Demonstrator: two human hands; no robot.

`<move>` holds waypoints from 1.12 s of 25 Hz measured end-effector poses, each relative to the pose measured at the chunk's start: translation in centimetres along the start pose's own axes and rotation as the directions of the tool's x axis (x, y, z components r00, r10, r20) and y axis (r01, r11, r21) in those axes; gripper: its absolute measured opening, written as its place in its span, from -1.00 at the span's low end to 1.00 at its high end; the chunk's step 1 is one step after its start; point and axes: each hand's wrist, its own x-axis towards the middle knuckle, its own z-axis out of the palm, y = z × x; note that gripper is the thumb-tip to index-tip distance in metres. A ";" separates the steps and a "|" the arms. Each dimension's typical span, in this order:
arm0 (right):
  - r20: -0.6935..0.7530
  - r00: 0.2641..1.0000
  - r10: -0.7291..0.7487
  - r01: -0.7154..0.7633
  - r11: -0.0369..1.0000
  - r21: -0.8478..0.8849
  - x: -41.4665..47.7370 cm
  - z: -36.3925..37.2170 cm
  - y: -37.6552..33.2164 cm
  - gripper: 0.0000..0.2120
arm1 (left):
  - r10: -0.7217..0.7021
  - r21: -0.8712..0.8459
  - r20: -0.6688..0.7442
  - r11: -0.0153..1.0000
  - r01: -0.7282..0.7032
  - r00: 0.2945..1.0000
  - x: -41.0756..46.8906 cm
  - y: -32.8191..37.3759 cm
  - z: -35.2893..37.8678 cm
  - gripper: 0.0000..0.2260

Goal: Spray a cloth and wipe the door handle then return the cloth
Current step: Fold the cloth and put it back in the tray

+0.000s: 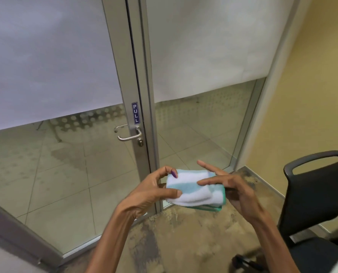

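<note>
Both hands hold a folded white-and-teal cloth (195, 189) at waist height: left hand (154, 191) pinching its edge, right hand (226, 187) fingers resting flat. Lever door handle (129, 134) ahead, untouched. Wiping likely next; no spray bottle in view.

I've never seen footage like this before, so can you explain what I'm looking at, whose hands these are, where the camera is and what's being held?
This is one picture from a camera worn on a person's head, looking forward and down, so the two arms reaching in from below are the wearer's own. There is no machine here, only bare hands. The left hand and the right hand together hold a folded white and teal cloth, fingers resting on top. Ahead is a glass door with a metal door handle and a PULL sign above it. A black chair stands at the right. No spray bottle is in view.
</note>
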 end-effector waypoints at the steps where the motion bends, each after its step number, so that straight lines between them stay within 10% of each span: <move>1: -0.014 0.999 0.047 -0.048 0.999 -0.021 -1.0 0.0 -0.2 -0.47 | 0.002 0.004 -0.008 1.000 -0.002 1.000 -0.5 -0.4 0.8 -0.63; 4: -0.069 0.991 0.113 -0.124 0.974 -0.192 -3.4 -0.1 -0.5 -0.52 | 0.008 0.014 -0.029 1.000 -0.007 1.000 -1.6 -1.1 3.1 -0.56; 11: -0.315 0.932 0.178 -0.162 0.984 0.074 -10.8 -1.2 0.0 -0.20 | 0.026 0.076 0.072 0.997 -0.031 0.997 -2.4 -1.4 9.2 -0.23; 18: -0.542 0.801 0.254 -0.146 0.961 0.235 -21.5 -0.4 1.3 -0.40 | -0.125 0.221 0.279 0.973 0.063 0.952 -4.6 -5.2 15.5 -0.63; 28: -0.632 0.562 0.533 -0.357 0.846 0.397 -39.2 1.9 1.2 -0.33 | -0.230 0.245 0.462 0.961 0.126 0.857 -9.9 -12.0 26.5 -0.55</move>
